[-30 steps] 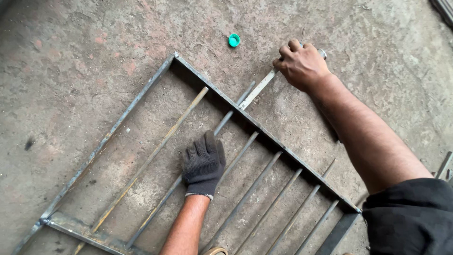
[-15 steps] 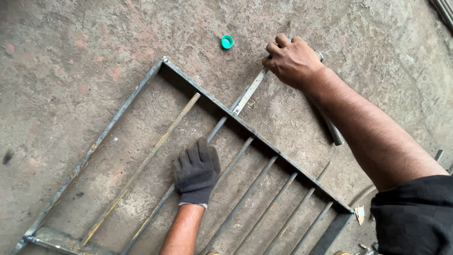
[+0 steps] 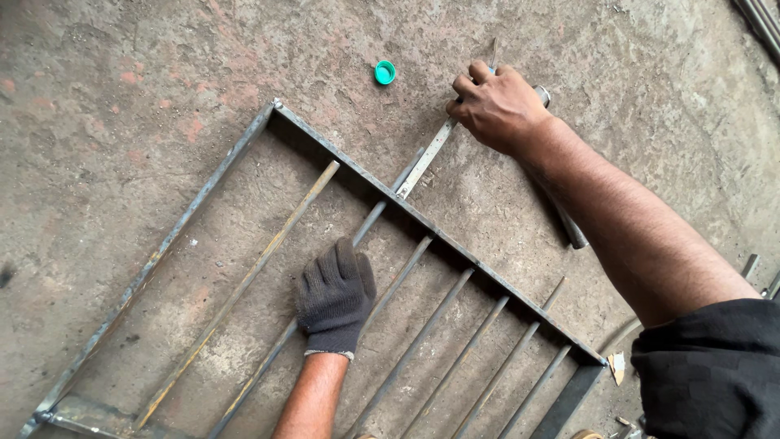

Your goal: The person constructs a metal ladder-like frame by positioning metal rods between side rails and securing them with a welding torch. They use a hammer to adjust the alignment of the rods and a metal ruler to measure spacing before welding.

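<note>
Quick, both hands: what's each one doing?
Left hand: gloved, open, flat on a bar of the metal frame.
Right hand: closed on a ruler.

— We count one metal frame (image 3: 341,154) on the floor. How many bars do we get inside it?

— We make it seven bars (image 3: 410,354) running side by side, though the lower ends leave the picture, so we hold that count loosely.

— Hands?

— Two: one left hand (image 3: 335,297) in a dark knit glove, one bare right hand (image 3: 497,106). So one glove between them.

— And loose pieces?

— We see one green bottle cap (image 3: 384,72), one flat metal strip (image 3: 426,158) and one dark rod (image 3: 569,232). At the right edge we count a few more rod ends (image 3: 756,268), too cut off to number.
</note>
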